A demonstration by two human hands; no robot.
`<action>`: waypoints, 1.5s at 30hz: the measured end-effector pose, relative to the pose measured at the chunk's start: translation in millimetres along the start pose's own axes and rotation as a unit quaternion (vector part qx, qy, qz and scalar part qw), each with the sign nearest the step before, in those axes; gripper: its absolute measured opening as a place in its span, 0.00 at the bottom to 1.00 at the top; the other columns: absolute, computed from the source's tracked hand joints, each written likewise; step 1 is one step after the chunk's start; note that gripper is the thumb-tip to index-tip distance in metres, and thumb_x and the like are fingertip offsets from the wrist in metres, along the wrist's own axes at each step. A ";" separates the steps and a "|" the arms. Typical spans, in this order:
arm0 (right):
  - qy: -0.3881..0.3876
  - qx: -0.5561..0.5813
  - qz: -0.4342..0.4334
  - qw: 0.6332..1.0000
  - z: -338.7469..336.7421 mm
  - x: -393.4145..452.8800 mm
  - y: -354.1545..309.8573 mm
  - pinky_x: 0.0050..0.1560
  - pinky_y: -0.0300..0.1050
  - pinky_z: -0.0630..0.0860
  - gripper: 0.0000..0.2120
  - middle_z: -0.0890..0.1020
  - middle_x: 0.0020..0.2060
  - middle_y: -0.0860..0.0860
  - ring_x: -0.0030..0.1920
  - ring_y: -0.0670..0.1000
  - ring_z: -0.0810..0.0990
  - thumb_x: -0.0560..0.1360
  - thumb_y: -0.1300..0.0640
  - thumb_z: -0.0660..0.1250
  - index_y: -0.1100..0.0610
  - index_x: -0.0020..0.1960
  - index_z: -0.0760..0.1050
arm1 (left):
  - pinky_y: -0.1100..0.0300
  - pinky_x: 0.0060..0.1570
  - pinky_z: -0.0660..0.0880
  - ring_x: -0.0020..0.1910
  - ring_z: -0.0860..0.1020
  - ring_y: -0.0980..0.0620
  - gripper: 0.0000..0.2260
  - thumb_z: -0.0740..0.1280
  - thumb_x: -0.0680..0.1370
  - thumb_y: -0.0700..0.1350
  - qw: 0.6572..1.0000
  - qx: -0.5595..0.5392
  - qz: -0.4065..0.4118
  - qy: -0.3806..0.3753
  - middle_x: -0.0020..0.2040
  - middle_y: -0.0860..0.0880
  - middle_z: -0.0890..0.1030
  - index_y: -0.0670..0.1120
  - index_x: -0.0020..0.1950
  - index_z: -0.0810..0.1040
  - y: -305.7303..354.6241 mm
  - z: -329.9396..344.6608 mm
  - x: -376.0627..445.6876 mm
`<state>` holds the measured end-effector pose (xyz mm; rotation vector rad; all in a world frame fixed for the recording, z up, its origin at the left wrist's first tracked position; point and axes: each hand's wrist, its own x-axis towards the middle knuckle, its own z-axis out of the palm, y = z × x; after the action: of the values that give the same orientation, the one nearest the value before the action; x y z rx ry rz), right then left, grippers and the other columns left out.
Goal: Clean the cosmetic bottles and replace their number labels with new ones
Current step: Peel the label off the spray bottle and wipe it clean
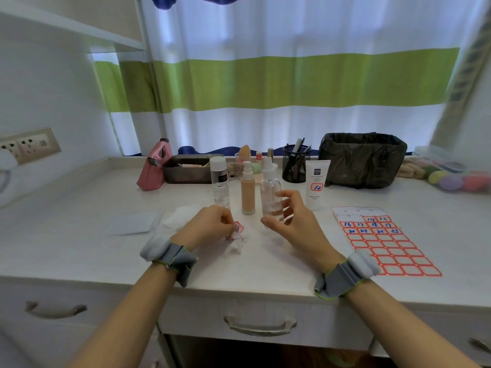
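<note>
Your left hand (pixel 212 224), at the centre of the frame, has its fingers curled in, pinching a small red-bordered label (pixel 237 226) at the fingertips, along with what looks like a scrap of white cotton (pixel 237 243) trailing onto the desk (pixel 79 208) below it. Your right hand (pixel 291 216), just right of centre, is half open, with thumb and fingers spread in a loose curve around the clear spray bottle (pixel 270 192). The bottle stands upright on the desk; whether your fingers actually touch it cannot be told.

Just left of that bottle stands a beige foundation pump bottle (pixel 248 189), and further left a clear bottle with a white cap (pixel 220 181). Right of the spray bottle stands a white tube (pixel 316 185), cap down, with a red-bordered number label (pixel 317 186) on its front.

On the desk in the right of the frame lies the sheet of red-bordered labels (pixel 385 243), its upper rows marked in blue. A fluffy pile of white cotton (pixel 180 215) lies behind your left hand.
</note>
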<state>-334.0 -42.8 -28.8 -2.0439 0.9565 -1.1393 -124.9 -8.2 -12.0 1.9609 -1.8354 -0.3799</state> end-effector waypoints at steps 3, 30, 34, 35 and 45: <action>-0.004 -0.001 0.000 1.000 0.8 1.1 -0.3 0.42 0.33 0.74 0.26 0.75 0.47 0.41 0.45 0.45 0.76 0.71 0.48 0.72 0.47 0.62 0.63 | 0.62 0.38 0.69 0.35 0.73 0.56 0.07 0.69 0.75 0.50 0.998 -0.045 -0.004 0.042 0.39 0.51 0.78 0.46 0.43 0.79 -9.1 -14.2 -2.4; -0.019 0.036 -0.007 0.999 24.7 8.5 -7.7 0.43 0.31 0.72 0.26 0.77 0.47 0.41 0.46 0.43 0.77 0.71 0.49 0.73 0.49 0.63 0.64 | 0.50 0.51 0.74 0.46 0.77 0.46 0.05 0.65 0.77 0.44 0.985 0.111 -0.056 0.116 0.43 0.47 0.81 0.46 0.45 0.80 -83.1 -53.4 5.5; -0.019 0.038 -0.006 0.999 25.0 8.7 -8.5 0.44 0.33 0.73 0.25 0.76 0.47 0.41 0.46 0.44 0.77 0.71 0.49 0.73 0.48 0.63 0.64 | 0.52 0.48 0.75 0.43 0.78 0.47 0.06 0.65 0.77 0.46 0.987 0.100 -0.044 0.118 0.41 0.48 0.81 0.47 0.43 0.78 -82.4 -53.3 4.1; -0.021 0.038 -0.005 0.999 24.8 8.9 -8.8 0.44 0.33 0.73 0.25 0.76 0.47 0.40 0.46 0.44 0.77 0.71 0.49 0.73 0.48 0.62 0.64 | 0.52 0.48 0.75 0.42 0.78 0.47 0.06 0.65 0.78 0.45 0.988 0.093 -0.046 0.113 0.41 0.48 0.81 0.47 0.43 0.78 -82.0 -53.3 4.1; -0.018 0.042 -0.005 0.999 25.3 7.2 -9.7 0.43 0.30 0.72 0.26 0.77 0.47 0.40 0.44 0.42 0.76 0.70 0.50 0.73 0.48 0.63 0.64 | 0.60 0.37 0.68 0.40 0.73 0.51 0.11 0.71 0.73 0.51 0.992 0.085 -0.079 0.055 0.43 0.48 0.77 0.46 0.44 0.73 -72.2 -53.7 0.8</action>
<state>-306.1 -39.3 -29.4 -1.9973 0.8671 -1.1258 -36.1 0.0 0.1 2.2036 -1.6977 -0.1639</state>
